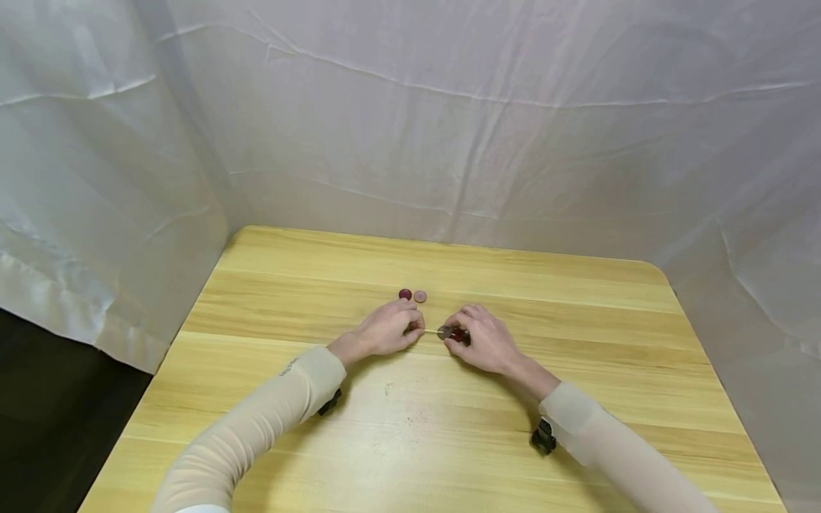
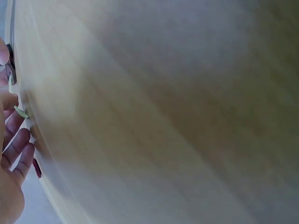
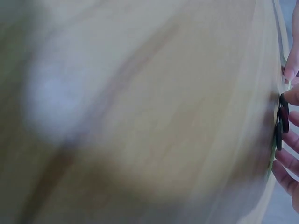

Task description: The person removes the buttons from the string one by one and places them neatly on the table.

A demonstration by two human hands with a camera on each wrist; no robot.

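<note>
Both hands rest on the wooden table (image 1: 577, 370) near its middle, fingertips almost meeting. My left hand (image 1: 409, 329) pinches one end of a thin pale strand (image 1: 431, 331) that runs across to the right hand. My right hand (image 1: 458, 338) pinches a small stack of dark red buttons (image 1: 459, 333) at the strand's other end. In the right wrist view the dark buttons (image 3: 282, 117) show edge-on beside the fingers (image 3: 286, 161). In the left wrist view my fingers (image 2: 13, 140) sit at the left edge with a pale tip (image 2: 21, 112) between them. Both wrist views are blurred.
A dark red button (image 1: 405, 293) and a pinker button (image 1: 420, 296) lie side by side on the table just beyond my left hand. White creased sheeting (image 1: 449, 128) walls the table at the back and both sides. A dark gap (image 1: 51, 413) opens past the left edge.
</note>
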